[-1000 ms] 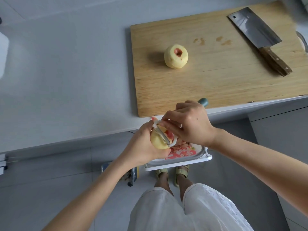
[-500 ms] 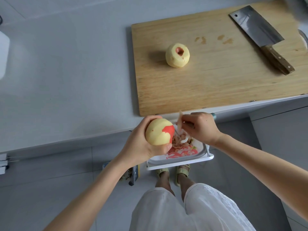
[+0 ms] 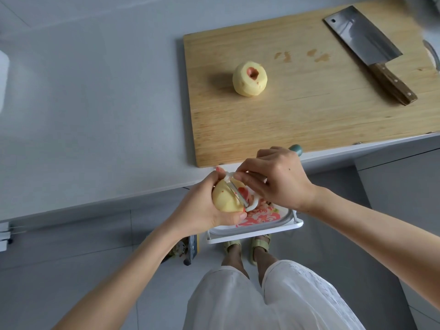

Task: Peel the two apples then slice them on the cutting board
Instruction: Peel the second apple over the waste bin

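Left hand [image 3: 204, 207] grips apple [image 3: 225, 198], right hand [image 3: 279, 182] peeler [image 3: 252, 204], beyond counter [image 3: 95, 115] edge.

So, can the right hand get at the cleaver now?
Probably not at once: the right hand grips the peeler and must set it down first. Otherwise nothing on the cutting board stands between hand and cleaver.

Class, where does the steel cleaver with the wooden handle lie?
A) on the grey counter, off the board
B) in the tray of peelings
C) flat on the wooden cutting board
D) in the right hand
C: the steel cleaver with the wooden handle lies on the rectangular wooden cutting board.
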`<action>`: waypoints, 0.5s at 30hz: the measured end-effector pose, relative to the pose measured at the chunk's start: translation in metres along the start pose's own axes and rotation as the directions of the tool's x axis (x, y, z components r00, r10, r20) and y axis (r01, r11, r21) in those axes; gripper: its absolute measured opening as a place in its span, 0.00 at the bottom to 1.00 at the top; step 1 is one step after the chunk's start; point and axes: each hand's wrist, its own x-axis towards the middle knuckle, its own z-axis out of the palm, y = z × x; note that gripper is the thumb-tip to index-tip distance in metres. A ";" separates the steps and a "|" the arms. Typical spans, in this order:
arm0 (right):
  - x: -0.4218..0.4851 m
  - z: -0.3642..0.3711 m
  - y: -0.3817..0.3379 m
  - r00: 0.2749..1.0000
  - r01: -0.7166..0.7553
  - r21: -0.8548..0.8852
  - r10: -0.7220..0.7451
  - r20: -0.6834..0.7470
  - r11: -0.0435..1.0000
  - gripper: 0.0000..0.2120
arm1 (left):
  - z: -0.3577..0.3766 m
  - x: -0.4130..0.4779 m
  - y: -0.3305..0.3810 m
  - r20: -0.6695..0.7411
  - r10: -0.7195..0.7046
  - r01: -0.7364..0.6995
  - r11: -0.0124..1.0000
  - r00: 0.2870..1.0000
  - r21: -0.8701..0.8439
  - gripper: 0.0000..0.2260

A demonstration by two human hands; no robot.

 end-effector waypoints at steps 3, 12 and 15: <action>-0.002 0.002 -0.001 0.999 0.017 -0.019 -0.018 -0.028 1.000 0.15 | 0.000 0.000 0.001 0.003 0.005 -0.005 1.000 1.000 -0.009 0.30; -0.036 0.020 0.025 0.982 -0.183 -0.059 0.186 0.037 0.981 0.12 | 0.000 -0.005 0.002 -0.030 -0.031 0.021 0.956 0.999 -0.294 0.31; -0.045 0.028 0.026 0.945 -0.318 -0.060 0.321 0.063 0.946 0.09 | -0.001 -0.003 0.004 -0.019 -0.047 0.035 0.913 0.999 -0.407 0.33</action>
